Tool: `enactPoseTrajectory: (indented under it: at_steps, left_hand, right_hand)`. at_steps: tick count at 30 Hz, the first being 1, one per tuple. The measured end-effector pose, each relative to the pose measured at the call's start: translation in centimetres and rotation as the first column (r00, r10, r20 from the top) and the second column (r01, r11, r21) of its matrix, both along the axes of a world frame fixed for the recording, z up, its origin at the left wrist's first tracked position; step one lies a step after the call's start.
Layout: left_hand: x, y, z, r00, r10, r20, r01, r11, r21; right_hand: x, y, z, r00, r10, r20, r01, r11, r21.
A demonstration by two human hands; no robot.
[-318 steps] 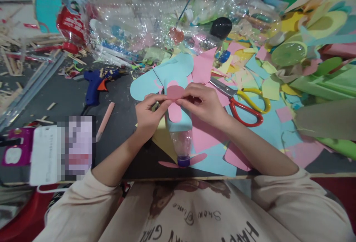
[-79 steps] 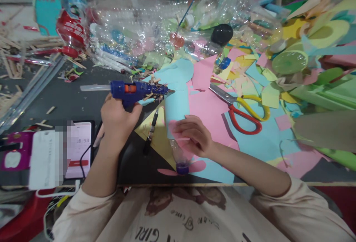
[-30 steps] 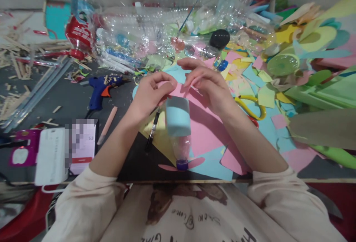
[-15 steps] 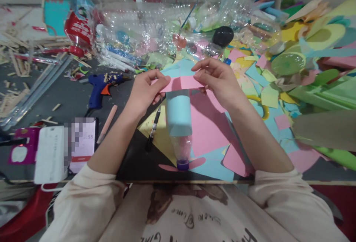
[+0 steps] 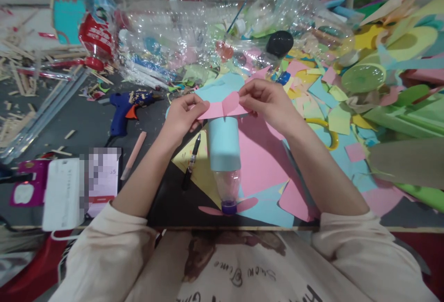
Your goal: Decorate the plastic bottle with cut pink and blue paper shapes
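Note:
Between my two hands a pink paper piece point(image 5: 215, 109) is stretched, with a crease near its middle and a rounded shape at its right part. My left hand point(image 5: 185, 114) pinches its left end. At the other end, the fingertips of my right hand point(image 5: 265, 101) are closed on the paper. Just below lies a plastic bottle point(image 5: 227, 184) wrapped in light blue paper point(image 5: 225, 142), its purple cap point(image 5: 229, 207) toward me. A pink strip point(image 5: 248, 205) with pointed ends shows on both sides of the cap. A black pen point(image 5: 191, 161) rests left of the bottle.
On the left are a blue glue gun point(image 5: 125, 107), a phone point(image 5: 104, 177), a white power bank point(image 5: 62, 193) and wooden sticks point(image 5: 24, 80). Clear plastic bottles point(image 5: 163, 20) line the back. Paper scraps point(image 5: 340, 121) and yellow-handled scissors point(image 5: 333, 135) lie at the right.
The right part of the pink paper has tilted up, showing a rounded outline. Both hands have shifted slightly, still holding its ends.

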State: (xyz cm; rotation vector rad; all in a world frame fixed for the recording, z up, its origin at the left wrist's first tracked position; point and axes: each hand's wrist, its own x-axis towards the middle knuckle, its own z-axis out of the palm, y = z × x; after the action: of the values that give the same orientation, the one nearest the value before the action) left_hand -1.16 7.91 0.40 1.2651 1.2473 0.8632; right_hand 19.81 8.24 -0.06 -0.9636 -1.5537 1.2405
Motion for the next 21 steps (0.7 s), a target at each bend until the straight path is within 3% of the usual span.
enactPoseTrajectory:
  at_steps: [7, 21]
  left_hand:
    - [0.1, 0.0, -0.6, 0.997, -0.039, 0.061, 0.038, 0.999, 0.011]
    - [-0.1, 0.0, -0.8, 0.998, -0.043, 0.042, 0.044, 0.999, -0.019]
  right_hand:
    - [0.2, -0.3, 1.2, 0.995, -0.02, 0.102, 0.028, 0.997, -0.076]
    - [0.3, -0.3, 1.5, 0.984, 0.015, 0.178, 0.004, 0.994, -0.108]
